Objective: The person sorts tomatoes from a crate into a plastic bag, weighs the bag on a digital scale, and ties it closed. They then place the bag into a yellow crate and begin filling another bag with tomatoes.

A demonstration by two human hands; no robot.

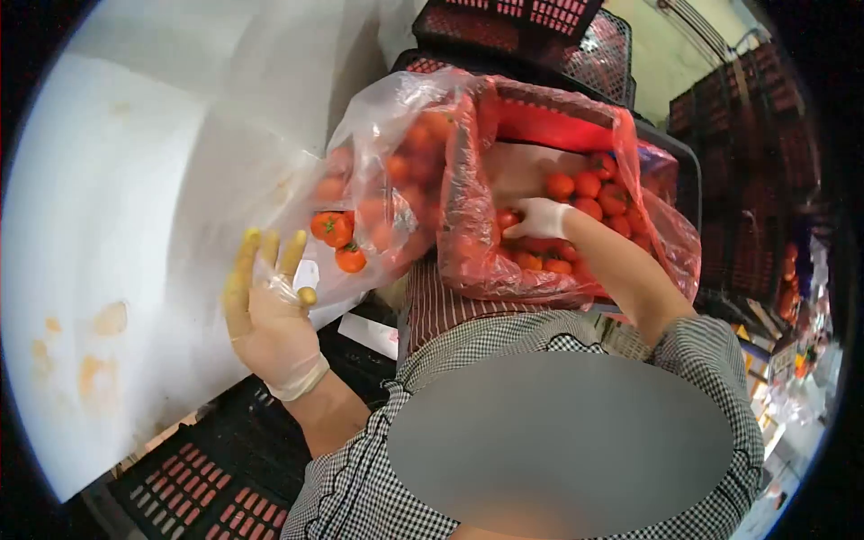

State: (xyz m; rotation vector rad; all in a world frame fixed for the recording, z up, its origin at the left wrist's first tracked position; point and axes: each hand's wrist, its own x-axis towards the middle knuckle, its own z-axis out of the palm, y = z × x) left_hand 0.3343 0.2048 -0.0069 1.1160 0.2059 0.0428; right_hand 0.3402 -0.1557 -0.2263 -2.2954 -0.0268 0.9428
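My left hand [274, 315], in a thin glove with yellow-stained fingertips, is open with its fingers spread, below the mouth of a see-through plastic bag [364, 117]. Tomatoes fill much of that bag, and two orange-red tomatoes [333, 229] show at its mouth, near my left fingers but apart from them. My right hand [540, 219], also gloved, reaches into a crate lined with a red plastic bag [463, 171]. Its fingers are closed on a tomato [507, 219]. More tomatoes [589, 185] lie around that hand, mostly on the right side of the crate.
A white work surface [108, 225] with orange stains spreads along the left. Black crates stand at the top [504, 31], at lower left [193, 486] and stacked at right [747, 171]. A white label [369, 335] is below the bag.
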